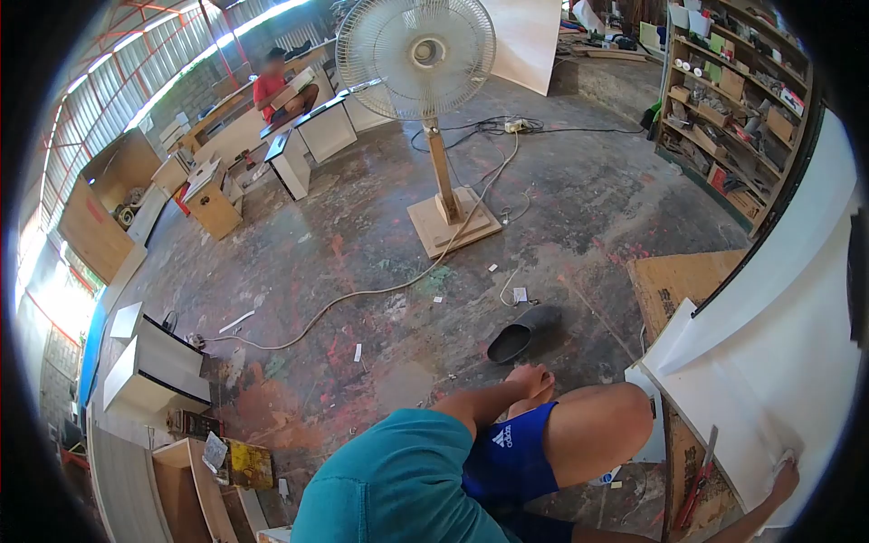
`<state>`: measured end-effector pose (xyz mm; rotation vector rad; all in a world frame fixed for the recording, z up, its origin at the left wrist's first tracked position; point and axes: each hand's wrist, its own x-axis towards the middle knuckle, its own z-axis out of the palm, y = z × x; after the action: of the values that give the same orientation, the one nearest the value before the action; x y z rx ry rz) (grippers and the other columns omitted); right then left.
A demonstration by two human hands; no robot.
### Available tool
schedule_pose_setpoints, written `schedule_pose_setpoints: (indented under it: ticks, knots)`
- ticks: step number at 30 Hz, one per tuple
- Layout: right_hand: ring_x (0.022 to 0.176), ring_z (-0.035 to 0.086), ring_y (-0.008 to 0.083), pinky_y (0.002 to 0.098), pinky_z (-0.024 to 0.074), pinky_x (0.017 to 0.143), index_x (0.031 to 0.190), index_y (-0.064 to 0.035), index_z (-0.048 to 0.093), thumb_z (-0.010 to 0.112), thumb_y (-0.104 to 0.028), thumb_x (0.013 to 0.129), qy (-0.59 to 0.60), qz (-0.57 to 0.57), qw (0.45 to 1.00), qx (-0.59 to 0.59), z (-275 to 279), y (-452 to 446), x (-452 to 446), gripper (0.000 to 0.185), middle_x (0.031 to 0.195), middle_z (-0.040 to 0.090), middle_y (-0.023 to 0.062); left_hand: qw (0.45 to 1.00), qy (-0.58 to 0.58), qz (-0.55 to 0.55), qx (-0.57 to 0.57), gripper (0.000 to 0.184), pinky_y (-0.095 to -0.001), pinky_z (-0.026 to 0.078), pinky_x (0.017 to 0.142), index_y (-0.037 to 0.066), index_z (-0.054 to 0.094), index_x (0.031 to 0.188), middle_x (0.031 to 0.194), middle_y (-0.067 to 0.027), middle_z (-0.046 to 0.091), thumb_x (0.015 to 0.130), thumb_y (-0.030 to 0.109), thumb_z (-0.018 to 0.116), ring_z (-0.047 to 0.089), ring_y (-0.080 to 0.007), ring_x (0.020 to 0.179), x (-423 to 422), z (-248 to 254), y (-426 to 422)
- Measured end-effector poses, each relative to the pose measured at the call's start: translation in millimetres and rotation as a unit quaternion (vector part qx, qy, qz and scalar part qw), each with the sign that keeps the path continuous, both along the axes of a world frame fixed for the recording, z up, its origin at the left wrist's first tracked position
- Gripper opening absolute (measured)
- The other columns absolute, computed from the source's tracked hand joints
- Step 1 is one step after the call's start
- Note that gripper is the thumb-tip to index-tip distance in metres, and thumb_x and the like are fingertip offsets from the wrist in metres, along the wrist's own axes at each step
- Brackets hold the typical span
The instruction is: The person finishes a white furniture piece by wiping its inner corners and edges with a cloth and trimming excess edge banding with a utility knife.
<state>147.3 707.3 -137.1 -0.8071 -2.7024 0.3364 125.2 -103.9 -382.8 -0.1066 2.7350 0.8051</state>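
At the right edge, my right hand (786,478) is closed on a small whitish crumpled cloth (784,460), pressed against a large white panel (733,398). A long tool with a red handle (695,493) and a grey blade lies on a wooden board left of that hand. My left arm reaches across to my bent leg, and my left hand (532,380) rests low beside it. Its fingers are too small and overlapped to make out. Just beyond it, a dark rubber clog (525,333) lies on the floor.
A standing fan (418,59) on a wooden base, its cord (362,294) trailing over the floor, is ahead. Another person (282,90) sits at far left among white-and-black panels. Cluttered shelves (733,100) stand at right; cabinet parts (158,362) and a yellow can (246,463) at left.
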Motion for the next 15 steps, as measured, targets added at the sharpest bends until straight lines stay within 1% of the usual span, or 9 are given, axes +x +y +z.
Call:
schedule_pose_setpoints:
  ticks: [3, 6, 7, 9, 12, 15]
  knots:
    - [0.123, 0.055, 0.0426, 0.0428, 0.0412, 0.105, 0.131, 0.0063, 0.058, 0.046, -0.043, 0.097, 0.009, -0.004, 1.0, 0.0, 1.1, -5.6, -0.7, 0.061, 0.129, 0.06, 0.0283, 1.0, 0.006, 0.002, 0.003, 0.05, -0.0514, 0.053, 0.085, 0.006, 0.067, 0.108, 0.099, -0.023, 0.07, 0.096, 0.051, 0.049, 0.067, -0.0422, 0.097, -3.1, -1.0, 1.5]
    - [0.123, 0.055, 0.0432, 0.0431, 0.0415, 0.104, 0.129, 0.0074, 0.058, 0.046, -0.043, 0.096, 0.014, -0.019, 1.0, 0.009, -12.7, 15.5, -4.2, 0.062, 0.129, 0.06, 0.0289, 1.0, 0.001, -0.001, -0.004, 0.052, -0.0542, 0.053, 0.082, 0.007, 0.067, 0.104, 0.099, -0.0231, 0.07, 0.097, 0.054, 0.045, 0.067, -0.0445, 0.095, -3.4, 2.7, 1.6]
    - [0.122, 0.055, 0.0434, 0.0432, 0.0416, 0.104, 0.129, 0.0078, 0.059, 0.046, -0.043, 0.096, 0.016, -0.023, 1.0, 0.013, -17.8, 24.7, -5.1, 0.061, 0.128, 0.06, 0.0291, 1.0, -0.002, -0.001, 0.003, 0.052, -0.0539, 0.054, 0.082, 0.008, 0.066, 0.105, 0.099, -0.0224, 0.07, 0.097, 0.054, 0.045, 0.067, -0.0441, 0.095, -0.3, 6.5, 3.8]
    - [0.121, 0.056, 0.044, 0.0439, 0.0422, 0.103, 0.127, 0.0078, 0.06, 0.047, -0.042, 0.095, 0.011, -0.022, 1.0, 0.008, -10.6, 13.3, -3.5, 0.06, 0.127, 0.061, 0.0293, 1.0, -0.004, 0.0, 0.015, 0.052, -0.0533, 0.054, 0.081, 0.008, 0.066, 0.106, 0.101, -0.0211, 0.071, 0.096, 0.055, 0.046, 0.067, -0.0433, 0.096, 1.6, 18.6, 5.0]
    - [0.118, 0.057, 0.0448, 0.0449, 0.0431, 0.102, 0.125, 0.0074, 0.062, 0.046, -0.041, 0.096, 0.02, -0.022, 1.0, 0.01, -6.1, 4.3, 0.0, 0.059, 0.125, 0.062, 0.0296, 0.999, -0.039, 0.03, 0.005, 0.053, -0.0531, 0.051, 0.087, 0.008, 0.063, 0.113, 0.104, -0.0189, 0.071, 0.096, 0.056, 0.047, 0.067, -0.0406, 0.1, 5.2, 17.9, 10.0]
    - [0.116, 0.058, 0.0446, 0.0454, 0.0438, 0.101, 0.124, 0.0058, 0.063, 0.045, -0.041, 0.096, 0.031, -0.03, 0.999, 0.003, -6.5, 4.4, -0.1, 0.057, 0.123, 0.063, 0.029, 0.999, -0.011, 0.039, 0.002, 0.058, -0.0542, 0.044, 0.095, 0.008, 0.058, 0.121, 0.111, -0.0168, 0.07, 0.094, 0.059, 0.049, 0.065, -0.0375, 0.108, 10.6, 8.8, 9.0]
